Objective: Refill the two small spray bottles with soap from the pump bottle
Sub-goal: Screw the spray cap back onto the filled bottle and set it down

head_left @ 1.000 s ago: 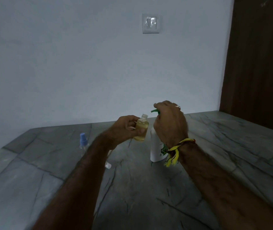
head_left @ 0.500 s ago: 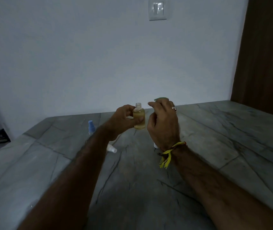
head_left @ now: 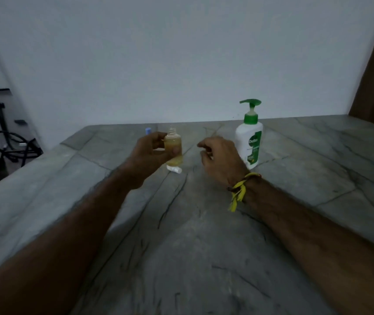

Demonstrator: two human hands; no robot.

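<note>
Left grip: left hand (head_left: 149, 151) closed around small clear plastic spray bottle of yellow soap (head_left: 173, 149), thumb across the front, fingers behind; held upright, clear of the counter.
Bottle state: threaded neck bare, no spray head on; yellow fill close to the shoulder, so probably full, though blur makes the exact level hard to read.
Right grip: right hand (head_left: 221, 159) empty, fingers loosely curled, nothing pinched; hanging between the held bottle and the pump bottle, touching neither.
Just below the grip: small white cap-like piece (head_left: 175, 169) lying on the grey veined stone counter (head_left: 204, 235), partly hidden by the held bottle; likely the removed spray head.
Behind the left hand: pale blue cap (head_left: 148, 130) peeking above the knuckles, seemingly the top of the second small spray bottle; body hidden.
Soap source: white pump bottle with green pump head and green label (head_left: 250, 137) standing upright on the counter, just right of the right hand, pump untouched.
Step in hand: filling of the first bottle apparently done; capping not yet done.
Next move calls for: right hand down to the white piece, dip tube fed into the open neck, head screwed on while the left hand keeps the bottle level.
Care: open neck, so no tilting before sealing.
After that: same refill for the blue-capped bottle.
</note>
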